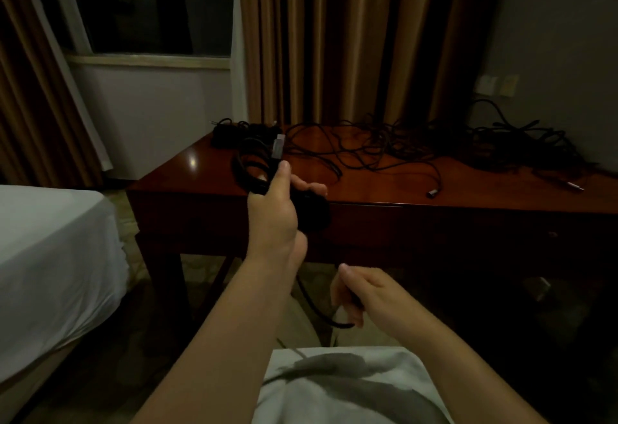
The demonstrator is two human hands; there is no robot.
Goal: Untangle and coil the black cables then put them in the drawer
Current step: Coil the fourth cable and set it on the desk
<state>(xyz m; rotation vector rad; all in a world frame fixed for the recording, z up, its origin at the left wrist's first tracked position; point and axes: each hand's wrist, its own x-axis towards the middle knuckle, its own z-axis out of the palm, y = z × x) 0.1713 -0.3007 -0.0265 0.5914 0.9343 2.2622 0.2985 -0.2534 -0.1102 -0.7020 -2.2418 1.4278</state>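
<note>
Head view: left hand (272, 204) grips coiled cable (250, 166); right hand (361, 293) fingers pinch its tail.

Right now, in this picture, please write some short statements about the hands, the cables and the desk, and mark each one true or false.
1. The left hand holds a coiled black cable. True.
2. The right hand is empty. False: it grips a stretch of the same black cable.
3. Tangled cables lie on the desk. True.
4. The desk drawer stands wide open. False: it looks closed.
5. The bed is right of the desk. False: it is left.
</note>
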